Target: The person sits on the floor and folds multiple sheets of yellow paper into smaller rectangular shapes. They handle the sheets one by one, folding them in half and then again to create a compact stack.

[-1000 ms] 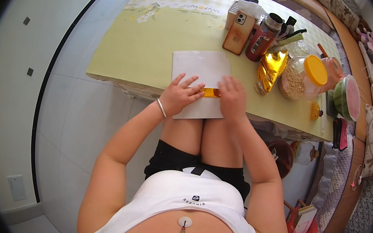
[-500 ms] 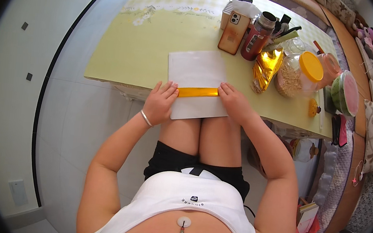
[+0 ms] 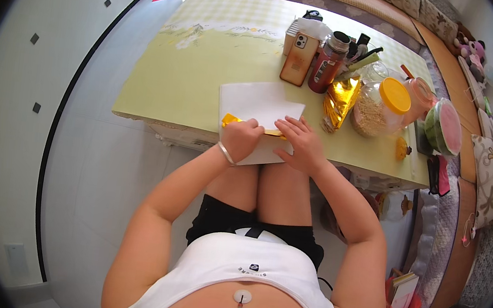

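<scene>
A white sheet of paper [image 3: 253, 99] lies at the table's near edge and hangs partly over it. Across the paper runs a shiny strip of gold foil paper [image 3: 230, 119], mostly covered by my hands. My left hand [image 3: 243, 139] is closed on the strip, with one end sticking out to its left. Fingers stretched and slightly apart, my right hand [image 3: 301, 142] rests over the paper at the strip's right end, the thumb apart from the fingers. Between the hands only a thin gold edge shows.
At the back of the table [image 3: 169, 84] stand a phone [image 3: 298, 59] and a red flask [image 3: 328, 63]. To the right are a gold foil packet [image 3: 341, 100], a yellow-lidded jar of grains [image 3: 372, 115], a cut watermelon [image 3: 444, 128] and a small yellow ornament [image 3: 402, 149].
The strip lay flat between both hands before. My left hand has moved right and closed on it, and my right hand's fingers have spread. The view has shifted slightly.
</scene>
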A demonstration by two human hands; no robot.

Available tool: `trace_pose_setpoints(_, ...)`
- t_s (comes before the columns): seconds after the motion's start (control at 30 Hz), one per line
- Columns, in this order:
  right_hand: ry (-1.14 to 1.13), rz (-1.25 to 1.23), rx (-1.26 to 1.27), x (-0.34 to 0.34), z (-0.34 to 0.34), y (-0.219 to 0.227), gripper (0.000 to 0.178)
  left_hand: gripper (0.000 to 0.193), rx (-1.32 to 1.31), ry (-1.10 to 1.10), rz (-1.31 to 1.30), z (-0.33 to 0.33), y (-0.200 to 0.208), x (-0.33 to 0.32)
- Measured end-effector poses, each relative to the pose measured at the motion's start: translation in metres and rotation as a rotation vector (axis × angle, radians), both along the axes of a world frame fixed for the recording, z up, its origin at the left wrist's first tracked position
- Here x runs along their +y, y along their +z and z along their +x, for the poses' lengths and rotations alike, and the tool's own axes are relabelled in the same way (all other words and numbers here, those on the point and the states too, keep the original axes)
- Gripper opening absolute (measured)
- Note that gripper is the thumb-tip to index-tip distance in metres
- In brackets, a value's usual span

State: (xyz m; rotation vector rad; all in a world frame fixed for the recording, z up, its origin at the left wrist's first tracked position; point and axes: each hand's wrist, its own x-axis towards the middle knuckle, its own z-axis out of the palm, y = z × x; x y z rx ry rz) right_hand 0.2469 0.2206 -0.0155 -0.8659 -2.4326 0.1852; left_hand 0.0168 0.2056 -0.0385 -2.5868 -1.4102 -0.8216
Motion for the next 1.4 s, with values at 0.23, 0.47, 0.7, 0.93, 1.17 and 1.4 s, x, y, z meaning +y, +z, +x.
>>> trace_pose_setpoints(0.23, -0.051, -0.058, 0.176, 0.012, 0.019, -0.024, 0.058, 0.026, -0.701, -0.310, -0.788, -0.064, 0.016, 0.028)
trace_pose_setpoints(0.47, -0.024, 0.251, -0.104, 0.002, -0.023, -0.034, 0.004, 0.012, -0.259, -0.294, -0.505, -0.053, 0.041, 0.047)
trace_pose_setpoints(0.7, -0.085, 0.019, -0.156, -0.009, -0.050, -0.024, 0.009, 0.033, 0.101, -0.106, -0.270, -0.030, 0.021, -0.024)
trace_pose_setpoints(0.93, 0.043, -0.213, -0.213, 0.019, -0.033, -0.006, 0.012, 0.021, 0.033, -0.013, -0.388, -0.057, 0.026, -0.011)
trace_pose_setpoints(1.17, -0.071, -0.581, 0.292, 0.035, -0.026, -0.032, 0.020, 0.021, -0.565, -0.014, -0.448, -0.072, -0.011, 0.015)
trace_pose_setpoints(1.4, -0.482, -0.265, 0.265, 0.044, -0.042, -0.045, 0.027, 0.014, -0.299, 0.367, -0.300, -0.057, -0.015, 0.029)
